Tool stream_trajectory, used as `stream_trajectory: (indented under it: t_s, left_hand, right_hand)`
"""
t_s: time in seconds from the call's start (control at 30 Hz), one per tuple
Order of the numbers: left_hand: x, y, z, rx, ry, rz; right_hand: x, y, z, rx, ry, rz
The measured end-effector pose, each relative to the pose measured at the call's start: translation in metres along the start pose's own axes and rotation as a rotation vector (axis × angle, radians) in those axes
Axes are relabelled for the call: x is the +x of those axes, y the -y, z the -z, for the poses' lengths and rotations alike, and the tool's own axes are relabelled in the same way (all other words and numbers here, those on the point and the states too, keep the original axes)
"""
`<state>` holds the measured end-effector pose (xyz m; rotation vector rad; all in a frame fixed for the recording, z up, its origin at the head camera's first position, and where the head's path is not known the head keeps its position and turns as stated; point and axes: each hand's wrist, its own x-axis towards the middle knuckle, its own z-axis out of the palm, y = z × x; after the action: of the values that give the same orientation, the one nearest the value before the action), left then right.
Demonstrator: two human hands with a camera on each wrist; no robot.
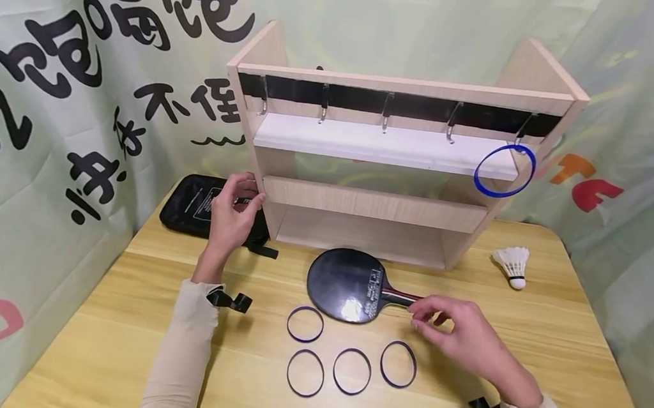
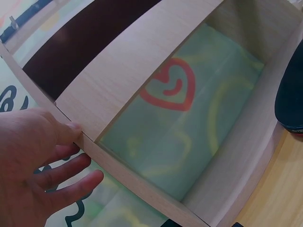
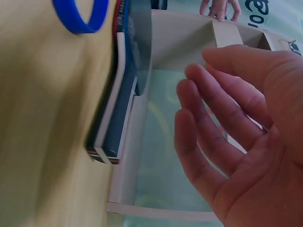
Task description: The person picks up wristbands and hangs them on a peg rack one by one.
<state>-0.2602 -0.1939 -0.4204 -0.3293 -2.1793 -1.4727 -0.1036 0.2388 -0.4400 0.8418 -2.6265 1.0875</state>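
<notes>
Four dark-blue rubber rings (image 1: 351, 359) lie loose on the yellow wooden table (image 1: 552, 350), nearest of all and untouched. Just beyond them the right hand (image 1: 458, 333) hovers at the red-striped handle of the black table-tennis paddle (image 1: 349, 286) — fingers relaxed and uncurled, gripping nothing, the paddle flat on the table in front of the shelf. Further up, the left hand (image 1: 234, 213) steadies the left upright of the pale wooden shelf unit (image 1: 387, 170), thumb and fingers lightly on its edge. At the back, one blue ring (image 1: 504, 171) already hangs on the far-right metal hook — so, by my reckoning, one is hung and four hooks wait.
</notes>
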Motion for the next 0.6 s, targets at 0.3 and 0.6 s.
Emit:
stream_trajectory:
  t_s: [0.3,0.6]
  left_hand:
    - [0.001,-0.002,0.0,0.004,-0.003,0.014]
    - [0.001,-0.001,0.0,0.003,-0.004,0.008]
  right_hand:
    - [-0.008,-0.009,-0.015,0.068,0.105,-0.038]
    - [-0.014,-0.01,-0.023,0.016,0.189,-0.127]
